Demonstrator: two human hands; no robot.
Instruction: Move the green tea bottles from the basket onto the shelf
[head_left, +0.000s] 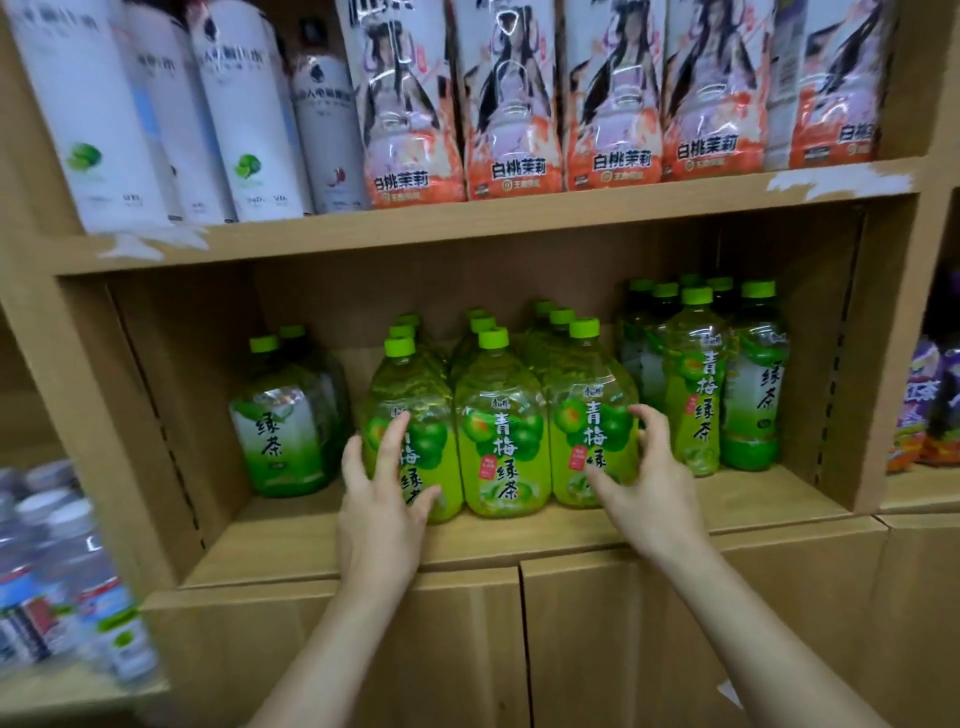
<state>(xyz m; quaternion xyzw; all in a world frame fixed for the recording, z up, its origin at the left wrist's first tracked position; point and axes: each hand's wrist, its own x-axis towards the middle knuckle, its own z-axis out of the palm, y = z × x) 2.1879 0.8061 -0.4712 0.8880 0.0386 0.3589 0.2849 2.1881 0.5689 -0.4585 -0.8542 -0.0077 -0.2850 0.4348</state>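
Three rows of yellow-green tea bottles with green caps stand on the middle shelf. In front are the left bottle, the middle bottle and the right bottle. My left hand lies with spread fingers on the left bottle's front and left side. My right hand touches the right bottle's right side, thumb on its label. Both hands flank the front row; neither lifts a bottle. The basket is out of view.
Darker green tea bottles stand at the shelf's left, with a free gap to the side wall. More green-capped bottles fill the right. Above are white bottles and peach-labelled bottles. Blurred water bottles are on the left, cabinet doors below.
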